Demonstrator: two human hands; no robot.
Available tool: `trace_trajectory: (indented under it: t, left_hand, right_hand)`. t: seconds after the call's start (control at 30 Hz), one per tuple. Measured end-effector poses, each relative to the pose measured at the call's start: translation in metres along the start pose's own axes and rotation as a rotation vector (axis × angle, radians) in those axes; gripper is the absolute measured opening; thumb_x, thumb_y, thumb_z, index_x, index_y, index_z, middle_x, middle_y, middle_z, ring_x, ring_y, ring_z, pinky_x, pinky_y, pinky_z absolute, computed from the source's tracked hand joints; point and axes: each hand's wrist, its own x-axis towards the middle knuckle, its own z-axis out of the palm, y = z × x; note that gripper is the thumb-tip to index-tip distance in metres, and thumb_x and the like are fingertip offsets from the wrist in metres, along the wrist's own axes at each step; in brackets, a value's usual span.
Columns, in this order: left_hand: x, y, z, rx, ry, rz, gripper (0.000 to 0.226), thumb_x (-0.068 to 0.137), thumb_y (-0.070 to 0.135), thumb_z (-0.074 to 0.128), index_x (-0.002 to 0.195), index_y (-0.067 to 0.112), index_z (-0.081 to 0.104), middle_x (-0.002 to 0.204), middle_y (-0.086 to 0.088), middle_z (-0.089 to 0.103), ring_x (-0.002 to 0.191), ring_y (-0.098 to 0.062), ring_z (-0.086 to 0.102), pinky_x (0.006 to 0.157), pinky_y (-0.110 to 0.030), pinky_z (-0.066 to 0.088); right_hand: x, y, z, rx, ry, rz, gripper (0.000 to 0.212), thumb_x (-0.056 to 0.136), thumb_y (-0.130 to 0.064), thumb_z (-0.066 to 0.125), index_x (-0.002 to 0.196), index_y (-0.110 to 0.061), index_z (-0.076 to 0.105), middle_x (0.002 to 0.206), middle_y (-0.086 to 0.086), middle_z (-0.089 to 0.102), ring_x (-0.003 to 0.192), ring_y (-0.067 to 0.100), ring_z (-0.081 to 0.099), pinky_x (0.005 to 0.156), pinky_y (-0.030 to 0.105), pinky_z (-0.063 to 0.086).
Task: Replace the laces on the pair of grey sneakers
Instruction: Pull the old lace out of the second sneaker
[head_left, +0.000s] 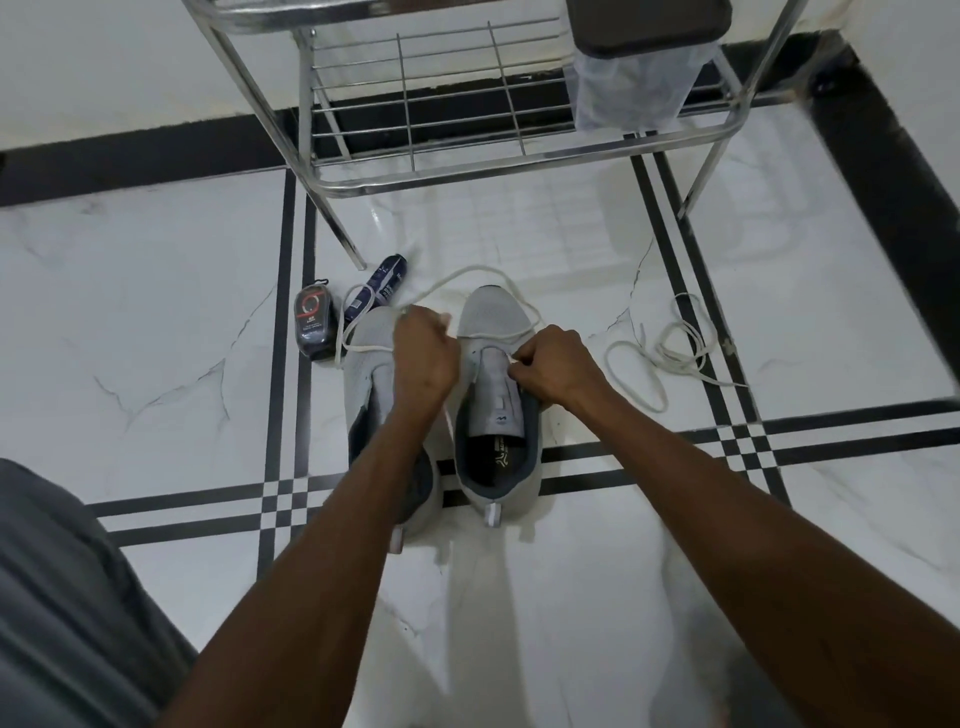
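Two grey sneakers stand side by side on the white tiled floor, toes pointing away from me. The right sneaker (491, 322) has its tongue showing. My left forearm partly covers the left sneaker (366, 364). A white lace (470, 271) loops over both toes. My left hand (423, 353) grips one stretch of this lace above the gap between the shoes. My right hand (556, 366) pinches the lace at the right shoe's upper eyelets. A second white lace (662, 353) lies loose and coiled on the floor to the right.
A black shoe-polish sponge case (314, 325) and a dark blue tube (382, 286) lie left of the shoes. A steel wire rack (467, 156) stands just beyond, holding a dark-lidded container with a plastic bag (631, 88). My grey-clad knee (62, 597) is at lower left.
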Motion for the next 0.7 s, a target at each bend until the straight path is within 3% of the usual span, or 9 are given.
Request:
trace_trajectory:
  t: [0.07, 0.1, 0.23, 0.33, 0.47, 0.6, 0.7]
  left_hand:
    - [0.008, -0.005, -0.017, -0.188, 0.155, -0.098, 0.02, 0.093, -0.006, 0.052, 0.099, 0.012, 0.047, 0.101, -0.009, 0.061, 0.091, -0.025, 0.065, 0.078, -0.042, 0.057]
    - [0.01, -0.004, -0.023, -0.16, 0.172, -0.078, 0.015, 0.096, -0.003, 0.05, 0.099, 0.012, 0.048, 0.1, -0.006, 0.061, 0.091, -0.022, 0.063, 0.075, -0.035, 0.053]
    - [0.015, -0.007, -0.015, 0.05, -0.026, 0.108, 0.011, 0.093, 0.007, 0.065, 0.088, 0.017, 0.061, 0.105, -0.004, 0.061, 0.107, -0.027, 0.057, 0.083, -0.029, 0.038]
    - [0.014, -0.008, 0.006, 0.126, -0.221, 0.111, 0.01, 0.091, 0.016, 0.071, 0.096, 0.016, 0.062, 0.113, -0.007, 0.062, 0.109, -0.028, 0.055, 0.083, -0.031, 0.037]
    - [0.007, -0.005, 0.019, 0.161, -0.126, 0.1, 0.023, 0.088, 0.019, 0.076, 0.109, 0.012, 0.068, 0.114, -0.008, 0.067, 0.107, -0.024, 0.058, 0.077, -0.027, 0.029]
    - [0.007, -0.001, 0.017, 0.212, -0.075, 0.107, 0.014, 0.082, 0.02, 0.082, 0.089, 0.008, 0.079, 0.093, -0.009, 0.075, 0.089, -0.02, 0.065, 0.076, -0.028, 0.042]
    - [0.006, 0.001, 0.015, 0.254, -0.106, 0.131, 0.018, 0.082, 0.016, 0.08, 0.072, 0.002, 0.076, 0.077, -0.015, 0.071, 0.078, -0.025, 0.065, 0.071, -0.038, 0.05]
  right_hand:
    - [-0.001, 0.001, -0.002, 0.005, -0.004, -0.009, 0.03, 0.082, -0.019, 0.065, 0.059, -0.001, 0.064, 0.057, 0.014, 0.062, 0.06, 0.03, 0.066, 0.058, 0.039, 0.057]
    - [-0.002, 0.002, -0.004, 0.006, -0.002, -0.013, 0.031, 0.082, -0.019, 0.065, 0.056, -0.002, 0.062, 0.056, 0.013, 0.061, 0.06, 0.031, 0.066, 0.059, 0.042, 0.058]
    - [-0.002, -0.002, -0.002, -0.017, -0.013, -0.02, 0.033, 0.083, -0.021, 0.065, 0.054, -0.004, 0.062, 0.053, 0.007, 0.057, 0.056, 0.024, 0.061, 0.058, 0.039, 0.056]
    - [0.001, -0.011, -0.001, -0.015, -0.002, -0.032, 0.032, 0.082, -0.022, 0.066, 0.051, -0.014, 0.063, 0.053, 0.005, 0.06, 0.055, 0.024, 0.063, 0.057, 0.035, 0.056]
    - [0.003, -0.006, 0.001, 0.04, -0.014, -0.013, 0.022, 0.08, -0.022, 0.065, 0.067, -0.008, 0.074, 0.062, 0.008, 0.071, 0.053, 0.024, 0.069, 0.06, 0.042, 0.063]
    - [0.005, -0.003, 0.001, 0.07, -0.037, 0.0, 0.02, 0.08, -0.022, 0.065, 0.074, -0.008, 0.077, 0.068, 0.008, 0.074, 0.053, 0.022, 0.071, 0.06, 0.044, 0.063]
    - [0.007, -0.007, -0.006, 0.054, -0.014, -0.016, 0.019, 0.082, -0.019, 0.065, 0.084, -0.006, 0.079, 0.081, 0.009, 0.077, 0.07, 0.023, 0.073, 0.071, 0.041, 0.063]
